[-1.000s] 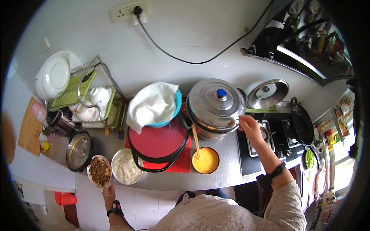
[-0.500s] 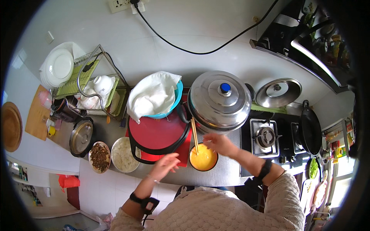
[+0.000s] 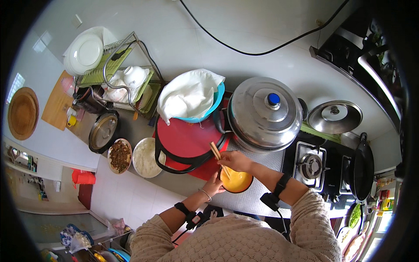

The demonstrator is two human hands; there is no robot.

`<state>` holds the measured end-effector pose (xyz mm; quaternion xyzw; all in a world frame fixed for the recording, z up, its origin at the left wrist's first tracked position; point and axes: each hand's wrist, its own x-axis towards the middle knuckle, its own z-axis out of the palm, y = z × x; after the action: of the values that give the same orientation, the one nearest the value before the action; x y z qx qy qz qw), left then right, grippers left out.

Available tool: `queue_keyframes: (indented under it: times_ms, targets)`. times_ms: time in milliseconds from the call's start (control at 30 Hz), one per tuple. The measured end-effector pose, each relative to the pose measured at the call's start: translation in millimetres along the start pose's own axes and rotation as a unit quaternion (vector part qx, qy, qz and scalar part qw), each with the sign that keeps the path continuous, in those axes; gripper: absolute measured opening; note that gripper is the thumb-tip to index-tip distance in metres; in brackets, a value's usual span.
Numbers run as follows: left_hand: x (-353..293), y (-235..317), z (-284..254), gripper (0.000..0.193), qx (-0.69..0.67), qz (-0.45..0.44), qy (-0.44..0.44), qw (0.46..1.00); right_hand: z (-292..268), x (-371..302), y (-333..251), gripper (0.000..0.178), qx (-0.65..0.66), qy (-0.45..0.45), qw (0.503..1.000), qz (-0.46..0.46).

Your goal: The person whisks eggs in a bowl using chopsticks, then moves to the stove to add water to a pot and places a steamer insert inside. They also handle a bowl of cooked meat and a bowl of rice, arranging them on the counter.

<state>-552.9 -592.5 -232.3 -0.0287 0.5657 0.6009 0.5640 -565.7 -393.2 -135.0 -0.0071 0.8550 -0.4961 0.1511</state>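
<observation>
My right hand [image 3: 235, 161] is closed round a pair of wooden chopsticks [image 3: 214, 150]. Their lower ends dip into beaten egg [image 3: 239, 180], a smooth yellow liquid. The egg is in a dark-rimmed bowl [image 3: 238, 192] near the counter's front edge. At the bowl's left side my left hand [image 3: 212, 185] grips the wall, its fingers partly hidden behind the rim. Just left of and behind the bowl sits a wide black pan with a flat red top [image 3: 187, 142].
A large steel pot [image 3: 262, 115] and a blue basin with white cloth [image 3: 190, 98] stand behind. To the left are a bowl of rice [image 3: 148, 158], a bowl of dark chopped food [image 3: 120, 156] and a lidded pot [image 3: 104, 132]. A gas burner [image 3: 311, 166] lies right.
My right hand has taken hold of the chopsticks, which are now tilted over the bowl. My left hand has moved right and gripped the bowl. The whole view has shifted.
</observation>
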Motion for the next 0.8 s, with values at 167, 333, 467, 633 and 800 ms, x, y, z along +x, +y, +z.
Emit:
queue_keyframes:
  times_ms: [167,333,467,633,800]
  targets:
    - [-12,-26,-1,0.069,0.012,0.028,-0.009,1.0,16,17,3,0.029,-0.094,-0.053,0.994,0.009]
    - [-36,-22,-4,0.077,0.067,0.015,0.027,0.997,24,19,-8,0.029,-0.092,-0.059,0.994,0.03]
    - [-51,-9,-17,0.077,0.102,0.024,0.041,0.994,29,18,8,0.033,-0.067,-0.012,0.998,0.005]
    - [-79,40,-15,0.048,0.226,0.006,-0.025,0.974,8,-18,-20,0.035,-0.131,0.058,0.99,-0.018]
    - [-71,126,11,0.04,0.13,0.225,-0.024,0.965,-67,-97,-53,0.019,-0.075,0.349,0.912,-0.202]
